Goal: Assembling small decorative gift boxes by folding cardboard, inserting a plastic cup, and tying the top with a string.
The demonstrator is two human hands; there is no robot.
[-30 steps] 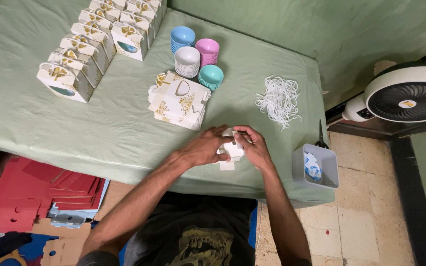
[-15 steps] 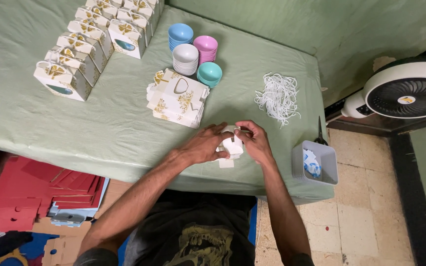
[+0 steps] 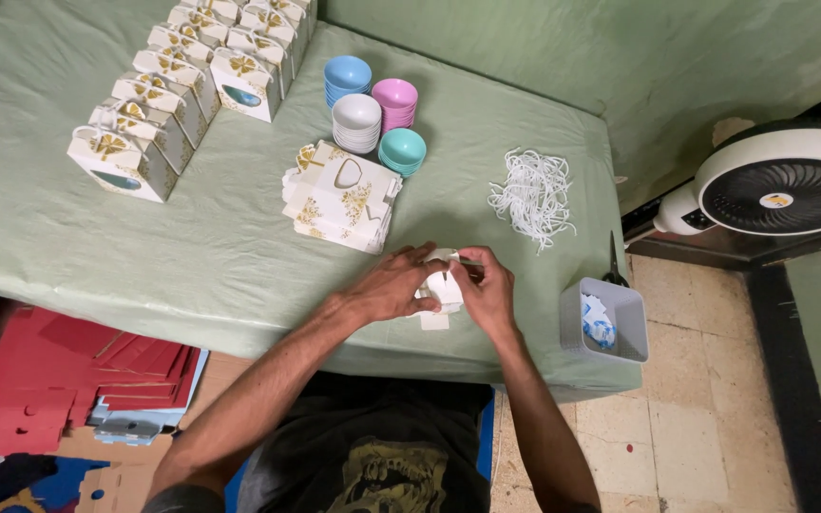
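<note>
Both hands work on one small white paper box point(image 3: 443, 293) near the front edge of the green-covered table point(image 3: 220, 256). My left hand point(image 3: 391, 283) grips its left side. My right hand point(image 3: 488, 290) pinches its top right part, fingers closed on the card. The box is partly hidden between the hands. Just behind them lies a stack of flat white box blanks with gold print point(image 3: 339, 197).
Rows of finished white gift boxes point(image 3: 159, 104) stand at the back left. Stacks of small coloured bowls point(image 3: 372, 114) sit at mid-back. A heap of white cords point(image 3: 532, 195) lies right. A grey bin point(image 3: 604, 321), scissors point(image 3: 613, 261), a fan point(image 3: 772, 185), and red card sheets point(image 3: 59, 375) surround the table.
Both hands stay on the small box; the fingers shift slightly as they handle it. Nothing else on the table has moved.
</note>
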